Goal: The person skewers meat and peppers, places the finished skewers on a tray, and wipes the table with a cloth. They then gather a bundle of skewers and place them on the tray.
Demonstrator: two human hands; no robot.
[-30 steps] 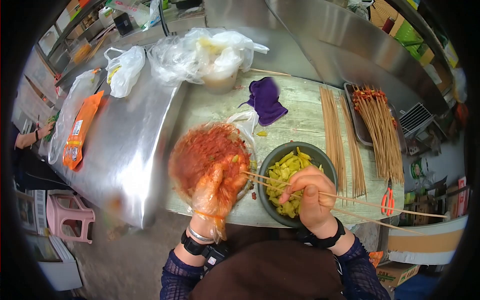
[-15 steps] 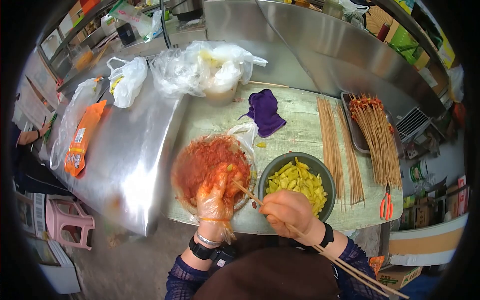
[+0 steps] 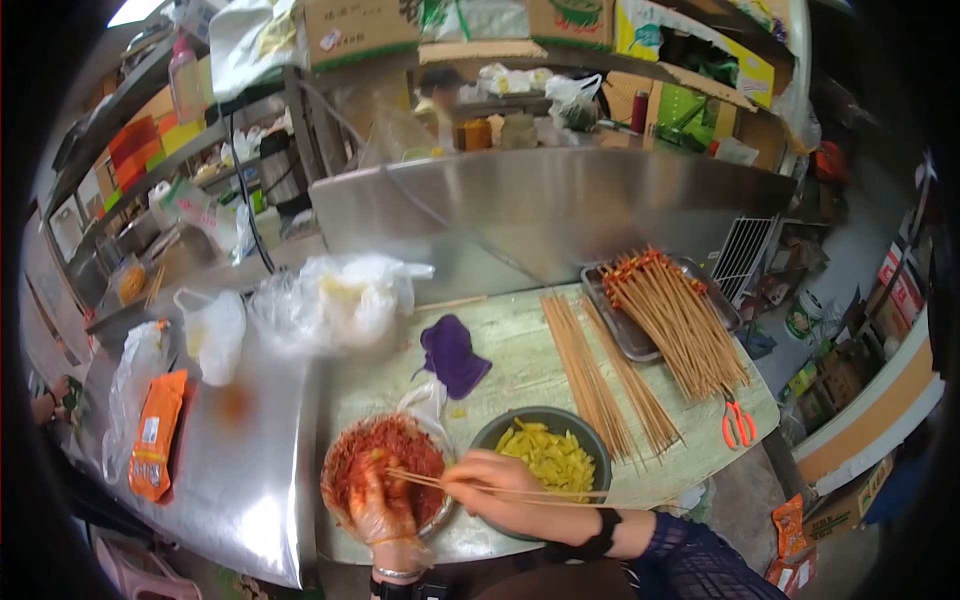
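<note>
At the lower middle of the frame, two bamboo skewers (image 3: 470,485) are pinched in the right hand (image 3: 500,483), fingers closed around the sticks, which run level toward the left. Their tips reach over the bowl of red marinated meat (image 3: 385,470), which sits on the worktop (image 3: 520,350) just left of the dark bowl of yellow-green vegetable pieces (image 3: 548,455). The left hand (image 3: 378,512), covered by a thin plastic glove smeared red, is sunk into the meat with its fingers curled around a lump right at the skewer tips; whether a piece is already threaded cannot be told.

The step in hand is judged to be the loading of meat onto the sticks. The next move would call for a piece to be steadied between the gloved fingers, the points to be pushed through its middle without pricking the glove, and the sticks to be kept parallel.

Farther right, bare skewers (image 3: 600,375) are laid in two bundles, and a metal tray (image 3: 615,322) with finished skewers (image 3: 670,310) lies toward the upper right. Orange-handled scissors (image 3: 738,425) rest near the worktop's right edge, a purple cloth (image 3: 452,352) lies above the bowls, and an orange packet (image 3: 152,435) lies at the left.
</note>
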